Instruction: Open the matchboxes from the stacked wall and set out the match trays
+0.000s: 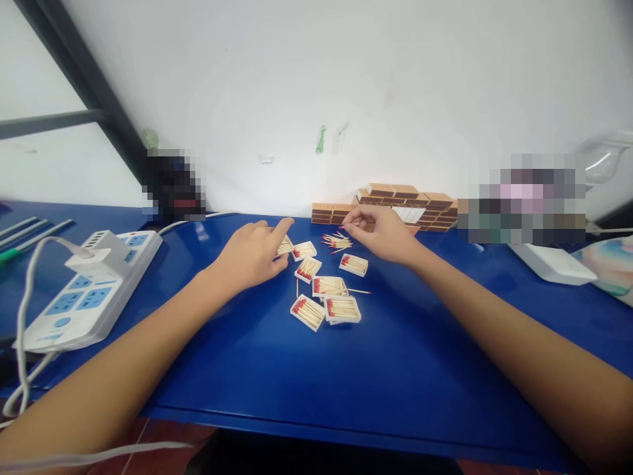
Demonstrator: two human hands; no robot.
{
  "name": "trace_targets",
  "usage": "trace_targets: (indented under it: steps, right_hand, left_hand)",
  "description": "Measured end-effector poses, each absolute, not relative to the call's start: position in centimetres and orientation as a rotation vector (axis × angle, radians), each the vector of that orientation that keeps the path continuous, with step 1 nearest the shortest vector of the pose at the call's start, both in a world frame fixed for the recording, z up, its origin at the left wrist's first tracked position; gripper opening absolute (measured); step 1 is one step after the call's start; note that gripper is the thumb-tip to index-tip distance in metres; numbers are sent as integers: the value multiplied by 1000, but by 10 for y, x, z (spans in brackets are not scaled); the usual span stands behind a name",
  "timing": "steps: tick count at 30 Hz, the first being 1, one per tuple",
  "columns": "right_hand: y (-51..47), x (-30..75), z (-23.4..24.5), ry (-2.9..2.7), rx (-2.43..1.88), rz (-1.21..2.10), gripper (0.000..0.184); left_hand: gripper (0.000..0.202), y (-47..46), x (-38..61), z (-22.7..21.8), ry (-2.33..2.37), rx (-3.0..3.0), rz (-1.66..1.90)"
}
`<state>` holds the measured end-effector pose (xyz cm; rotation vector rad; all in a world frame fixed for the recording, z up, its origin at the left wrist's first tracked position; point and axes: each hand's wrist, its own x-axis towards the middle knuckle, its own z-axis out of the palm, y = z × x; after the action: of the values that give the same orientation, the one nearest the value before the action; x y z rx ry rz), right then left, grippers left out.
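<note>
Several open white matchbox trays [326, 297] full of red-tipped matches lie on the blue table [376, 369]. My left hand [254, 254] rests on the table with its fingers curled round one tray [285, 246] at the left of the group, index finger stretched over it. My right hand [380, 231] hovers over a loose pile of matches [336, 241], thumb and fingers pinched on a match whose red tip just shows. Behind it stands a stack of brown matchbox sleeves [410, 206] against the wall.
A white and blue power strip [89, 287] with a plug and cable lies at the left. A white flat device [546, 262] and a colourful item [610, 270] sit at the right. Blurred objects stand against the white wall. The table's front edge is near me.
</note>
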<state>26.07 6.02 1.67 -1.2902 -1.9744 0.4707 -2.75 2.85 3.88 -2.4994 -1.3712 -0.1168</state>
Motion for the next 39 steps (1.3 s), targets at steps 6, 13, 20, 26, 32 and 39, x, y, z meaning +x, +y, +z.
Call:
trace_targets:
  steps: [6, 13, 20, 26, 32, 39]
  right_hand:
    - [64, 262, 5, -1973, -1315, 575, 27]
    - [71, 274, -6, -2230, -1280, 352, 41]
    - [72, 272, -8, -2315, -1272, 310, 40]
    - [67, 260, -6, -2284, -1260, 303, 31]
    - [63, 265, 6, -2298, -1220, 245, 32]
    - [24, 269, 50, -2592, -1416, 772, 19]
  left_hand:
    - [60, 29, -28, 37, -1358, -2500, -116]
    - [59, 28, -26, 38, -1361, -2502, -103]
    - [60, 28, -26, 39, -1381, -2498, -96]
    - [60, 27, -26, 39, -1372, -2506, -100]
    - [61, 26, -24, 41, -1392, -2501, -68]
    - [60, 27, -25, 39, -1366, -2506, -84]
